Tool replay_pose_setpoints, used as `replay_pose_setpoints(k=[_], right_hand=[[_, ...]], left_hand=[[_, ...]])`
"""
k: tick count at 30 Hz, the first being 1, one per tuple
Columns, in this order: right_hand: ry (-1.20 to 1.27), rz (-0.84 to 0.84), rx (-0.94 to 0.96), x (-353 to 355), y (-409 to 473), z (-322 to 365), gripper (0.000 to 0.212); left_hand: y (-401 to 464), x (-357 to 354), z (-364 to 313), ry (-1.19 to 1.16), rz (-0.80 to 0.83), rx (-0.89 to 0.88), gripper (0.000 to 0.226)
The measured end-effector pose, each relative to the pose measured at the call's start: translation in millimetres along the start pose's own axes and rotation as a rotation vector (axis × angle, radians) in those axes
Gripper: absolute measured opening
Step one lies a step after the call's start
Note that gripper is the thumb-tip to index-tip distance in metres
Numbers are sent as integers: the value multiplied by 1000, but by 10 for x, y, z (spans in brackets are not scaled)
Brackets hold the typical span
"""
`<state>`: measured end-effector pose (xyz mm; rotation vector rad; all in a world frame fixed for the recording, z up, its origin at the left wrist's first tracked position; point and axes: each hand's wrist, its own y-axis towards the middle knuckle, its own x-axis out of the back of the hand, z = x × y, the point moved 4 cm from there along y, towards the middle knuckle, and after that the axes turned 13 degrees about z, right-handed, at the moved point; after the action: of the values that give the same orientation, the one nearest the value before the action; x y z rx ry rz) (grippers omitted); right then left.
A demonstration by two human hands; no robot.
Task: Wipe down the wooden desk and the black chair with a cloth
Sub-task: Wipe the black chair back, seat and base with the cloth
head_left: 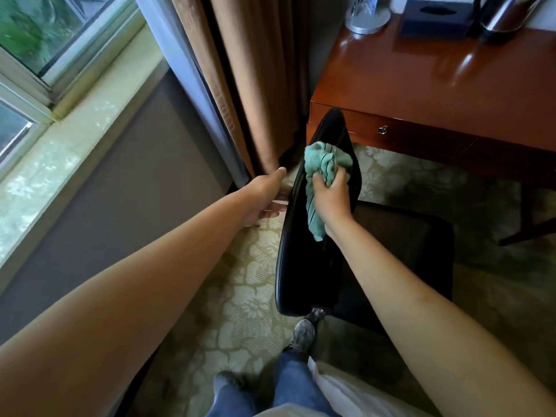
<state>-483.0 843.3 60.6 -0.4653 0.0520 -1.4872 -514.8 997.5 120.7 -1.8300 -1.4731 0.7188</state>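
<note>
While the right hand [331,197] presses the cloth [323,173], the left hand [270,197] seemingly steadies the chair [304,266].

Both bare forearms are reaching forward toward the black chair [313,236]. The left hand [267,197] is lying against the left edge of the chair's backrest, its fingers [275,207] straight and loosely spread, thumb pointing ahead. The right hand [331,197] is hovering over the backrest's top edge, knuckles up, its fingers curling tightly round a bunched green cloth [323,176].
</note>
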Motion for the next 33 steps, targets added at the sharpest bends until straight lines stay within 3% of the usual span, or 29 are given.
replay_pose_setpoints(k=[5, 9, 13, 18, 22, 26, 29, 31, 33], right_hand=[[-60, 144, 82, -297, -1043, -314, 56], [-198, 190, 201, -521, -2060, -471, 39], [-253, 120, 242, -259, -1218, -253, 38], [-323, -21, 73, 162, 121, 307, 48], [-498, 27, 222, -154, -511, 264, 46], [-890, 243, 450, -517, -1436, 187, 37], [-1064, 372, 530, -458, -1301, 379, 40], [-1089, 282, 512, -262, -851, 553, 39], [-1075, 132, 410, -27, -322, 722, 37]], left_hand=[[-10, 34, 87, -34, 43, -18, 49], [35, 60, 64, -45, 68, -28, 53], [36, 110, 79, -25, 40, -10, 54], [11, 161, 119, -32, 75, 31, 64], [31, 248, 106, -65, 38, 28, 61], [79, 406, 172, -6, -77, 31, 57], [103, 469, 249, 71, -120, 13, 58], [63, 472, 240, 68, -127, 24, 67], [-9, 447, 158, 60, -91, -8, 61]])
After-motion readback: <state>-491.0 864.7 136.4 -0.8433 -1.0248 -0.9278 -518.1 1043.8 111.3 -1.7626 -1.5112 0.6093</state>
